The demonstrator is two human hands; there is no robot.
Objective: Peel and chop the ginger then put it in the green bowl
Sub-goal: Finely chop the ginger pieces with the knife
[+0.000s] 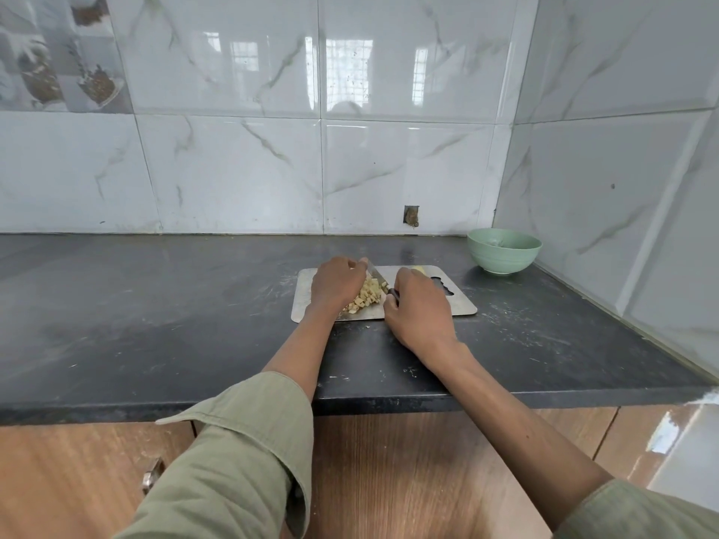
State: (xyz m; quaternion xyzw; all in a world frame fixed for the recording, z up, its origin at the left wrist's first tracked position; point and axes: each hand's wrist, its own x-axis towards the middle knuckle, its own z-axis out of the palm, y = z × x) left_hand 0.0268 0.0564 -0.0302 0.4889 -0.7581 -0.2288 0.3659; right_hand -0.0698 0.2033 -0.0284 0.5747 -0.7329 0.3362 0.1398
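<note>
A pile of pale chopped ginger [367, 295] lies on a steel cutting board [461, 301] on the dark counter. My left hand [336, 284] rests curled on the board against the left side of the pile, fingertips touching the knife blade [376, 275]. My right hand [418, 311] is closed around the knife's dark handle, and the blade slants over the pile. A small yellowish ginger piece [418, 270] shows just beyond my right hand. The green bowl [504, 250] stands at the back right, apart from the board; its inside looks bare.
The black counter [155, 313] runs left from the board, with pale scuffs and a few crumbs. Tiled walls close the back and the right side, forming a corner behind the bowl. Wooden cabinet doors with a metal handle [151, 476] sit below the counter's front edge.
</note>
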